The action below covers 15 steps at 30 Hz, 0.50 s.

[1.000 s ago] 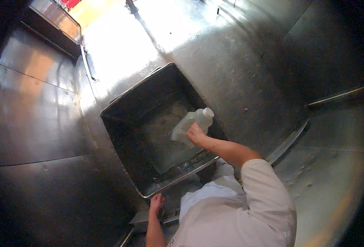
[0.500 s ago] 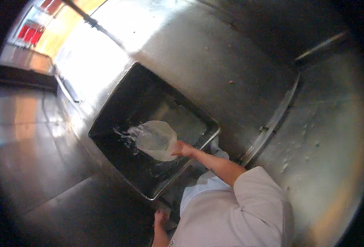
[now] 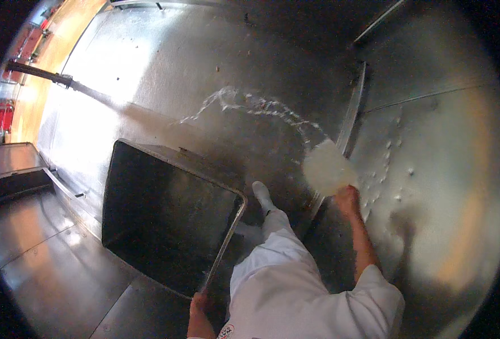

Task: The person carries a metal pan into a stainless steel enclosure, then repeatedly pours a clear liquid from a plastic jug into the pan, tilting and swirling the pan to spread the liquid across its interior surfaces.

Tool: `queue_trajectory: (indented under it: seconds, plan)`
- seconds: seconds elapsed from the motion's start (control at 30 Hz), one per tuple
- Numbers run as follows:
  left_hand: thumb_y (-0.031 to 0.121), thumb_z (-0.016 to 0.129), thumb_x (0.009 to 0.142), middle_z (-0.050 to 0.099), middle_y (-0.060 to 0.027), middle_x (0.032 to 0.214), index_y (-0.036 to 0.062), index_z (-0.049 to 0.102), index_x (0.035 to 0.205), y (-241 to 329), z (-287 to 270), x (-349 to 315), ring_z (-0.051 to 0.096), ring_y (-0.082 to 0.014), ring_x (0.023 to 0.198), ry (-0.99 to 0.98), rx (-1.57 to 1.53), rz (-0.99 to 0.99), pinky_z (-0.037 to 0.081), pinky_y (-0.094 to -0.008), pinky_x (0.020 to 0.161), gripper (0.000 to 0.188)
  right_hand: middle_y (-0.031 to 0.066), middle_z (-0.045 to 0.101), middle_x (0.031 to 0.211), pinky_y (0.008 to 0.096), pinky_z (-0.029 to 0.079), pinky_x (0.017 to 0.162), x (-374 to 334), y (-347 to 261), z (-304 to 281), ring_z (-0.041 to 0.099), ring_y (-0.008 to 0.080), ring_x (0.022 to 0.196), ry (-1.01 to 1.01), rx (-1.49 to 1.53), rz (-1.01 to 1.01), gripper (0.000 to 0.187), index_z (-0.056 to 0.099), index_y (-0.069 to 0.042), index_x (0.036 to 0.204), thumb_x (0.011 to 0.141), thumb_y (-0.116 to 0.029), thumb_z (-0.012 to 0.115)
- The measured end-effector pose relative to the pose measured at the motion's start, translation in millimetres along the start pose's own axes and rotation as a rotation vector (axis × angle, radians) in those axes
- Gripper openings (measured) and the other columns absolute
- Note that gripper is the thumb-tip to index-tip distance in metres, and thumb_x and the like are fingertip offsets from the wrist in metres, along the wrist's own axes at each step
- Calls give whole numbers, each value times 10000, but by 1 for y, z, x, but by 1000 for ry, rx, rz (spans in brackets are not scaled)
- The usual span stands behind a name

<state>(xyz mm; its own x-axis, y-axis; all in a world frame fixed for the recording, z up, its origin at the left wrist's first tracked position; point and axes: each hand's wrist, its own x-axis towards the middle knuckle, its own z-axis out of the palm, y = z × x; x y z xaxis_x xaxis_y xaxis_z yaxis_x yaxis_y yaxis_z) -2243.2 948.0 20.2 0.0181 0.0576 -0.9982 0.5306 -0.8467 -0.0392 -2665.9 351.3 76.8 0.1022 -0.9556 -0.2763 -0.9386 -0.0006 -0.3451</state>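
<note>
My right hand [image 3: 347, 199] is closed on the near end of a pale, translucent plastic scoop [image 3: 330, 168], held out to the right near the metal wall. From the scoop's far side a ribbon of water [image 3: 255, 107] arcs through the air to the left, over the floor. My left hand [image 3: 199, 301] is closed on the near corner of the rim of a large, dark rectangular bin [image 3: 173, 217]. The bin's mouth faces me, and its inside is dark, so its contents are hard to make out.
Grey metal flooring [image 3: 176, 79] stretches beyond the bin, brightly lit at the far left. A metal wall [image 3: 425, 169] with water drops runs along the right. Metal panels [image 3: 52, 248] stand at the left. My white boot [image 3: 263, 196] is beside the bin.
The scoop has come out of the bin and swung to the right, flinging water across. My left hand is now on the bin's rim. The bin appears lower left in view.
</note>
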Motion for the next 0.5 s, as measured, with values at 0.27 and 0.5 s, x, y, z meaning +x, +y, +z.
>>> queue_trajectory:
  seconds: [0.27,0.5]
  plan:
    - [360,563,897,634,-57,734,51,658,998,61,-18,64,578,-157,626,361,-16,314,480,-291,579,338,177,655,1053,455,494,820,207,-2,62,626,368,962,-224,-512,75,407,624,-86,1077,768,-350,613]
    - [273,551,949,664,-83,916,-2,544,1190,123,5,26,598,-142,695,239,-165,553,487,-286,656,366,196,665,977,467,498,807,264,-205,51,636,379,927,-126,-377,-109,368,630,-49,1034,788,-322,600]
